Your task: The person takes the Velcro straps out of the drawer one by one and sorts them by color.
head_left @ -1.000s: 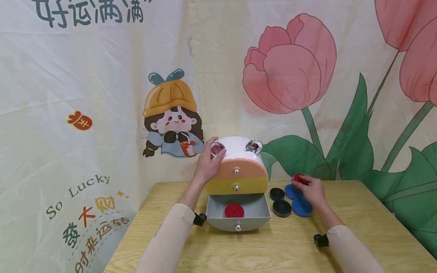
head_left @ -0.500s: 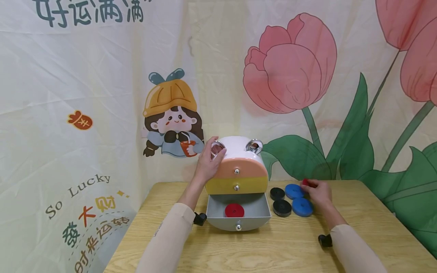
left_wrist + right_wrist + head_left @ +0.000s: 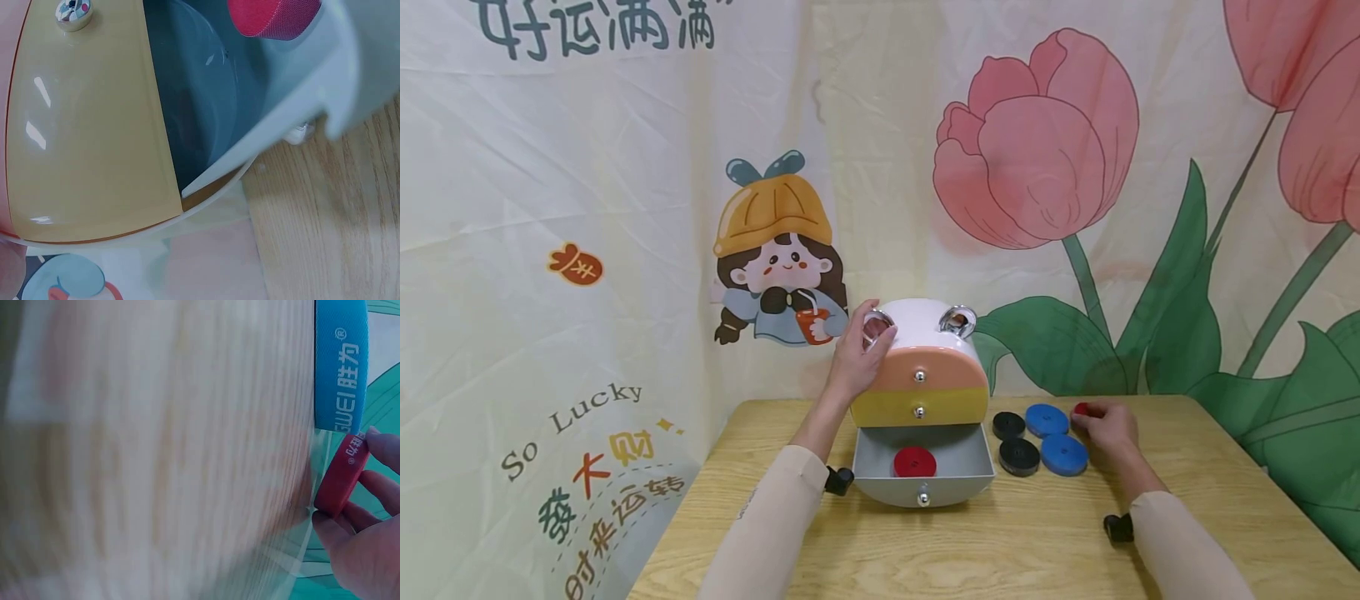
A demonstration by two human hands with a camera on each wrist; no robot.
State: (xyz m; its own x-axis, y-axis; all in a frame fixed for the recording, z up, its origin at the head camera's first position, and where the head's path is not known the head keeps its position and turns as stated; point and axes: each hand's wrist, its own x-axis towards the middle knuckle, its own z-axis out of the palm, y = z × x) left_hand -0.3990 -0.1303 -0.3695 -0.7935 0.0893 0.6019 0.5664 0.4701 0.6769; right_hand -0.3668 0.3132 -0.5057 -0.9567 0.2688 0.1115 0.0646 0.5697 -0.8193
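My left hand grips the left chrome ear of a small rounded drawer cabinet, thumb in front of the ring. Its grey bottom drawer is pulled out, and inside lies a red tape roll, partly visible in the left wrist view as well. To the right, my right hand pinches a second red tape roll between thumb and fingers. That roll is tilted low over the tabletop, right beside a blue tape roll with white lettering.
Two blue tape rolls and two black tape rolls lie between the cabinet and my right hand. The orange drawer and yellow drawer are closed. A printed cloth hangs behind the wooden table.
My right hand has carried the red tape roll rightward and down, from over the blue rolls to beside them. The left hand keeps its place on the ear.
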